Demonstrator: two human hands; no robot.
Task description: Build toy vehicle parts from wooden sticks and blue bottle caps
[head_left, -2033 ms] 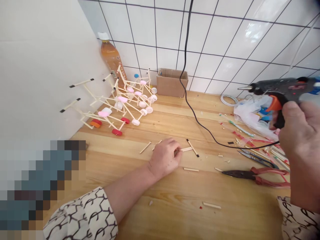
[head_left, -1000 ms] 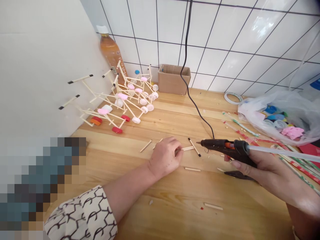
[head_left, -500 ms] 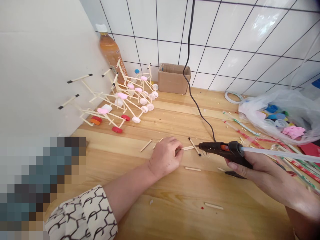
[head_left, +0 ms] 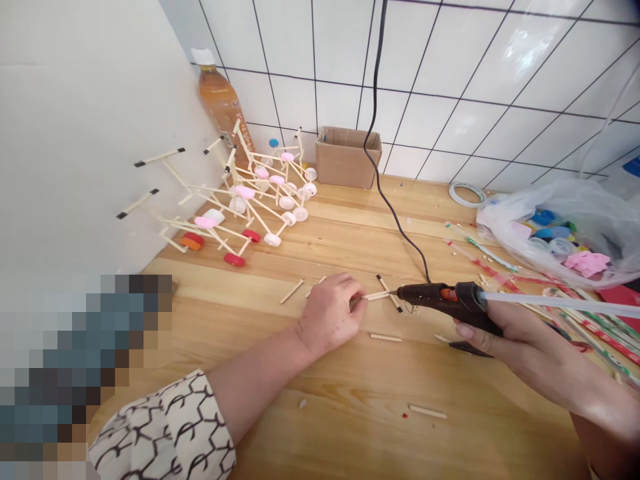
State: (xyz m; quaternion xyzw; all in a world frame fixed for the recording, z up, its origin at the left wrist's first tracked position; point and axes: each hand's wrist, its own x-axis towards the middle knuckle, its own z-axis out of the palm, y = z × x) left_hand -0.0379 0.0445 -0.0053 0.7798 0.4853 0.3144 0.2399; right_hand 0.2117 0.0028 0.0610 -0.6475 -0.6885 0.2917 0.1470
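Black plastic in the right hand [head_left: 520, 353]: gripping the hot-glue gun [head_left: 443, 300] by its handle, with fingers closed around it and mostly hidden behind. Pointing the nozzle [head_left: 395, 293] leftward, at the meeting place of the pale wooden sticks [head_left: 377, 296] and the black-tipped crosspiece [head_left: 385, 286], low over the table [head_left: 350, 413]. Not showing clearly: trigger position, exact nozzle contact. Pinching the pale wooden sticks, apparently two side by side, in the left hand [head_left: 334, 307], with fingers narrowed on the end away from the crosspiece and fingertips partly concealed.

Handling, by estimate: probably being very light, stiff and dry for the sticks, yet likely snapping under bending or skidding under a nudge. Best pinching at the far end, clear of hot glue. For the gun, probably being rigid and heavier; best gripping by the handle, away from the nozzle, and allowing for drag from the black cord [head_left: 400, 223].

Pose: reaching diagonally inward from the lower left with the left forearm [head_left: 265, 373] low, curling the hand palm-down at the table. Entering from the lower right with the right hand, extending the thumb along the near side beneath the gun body.
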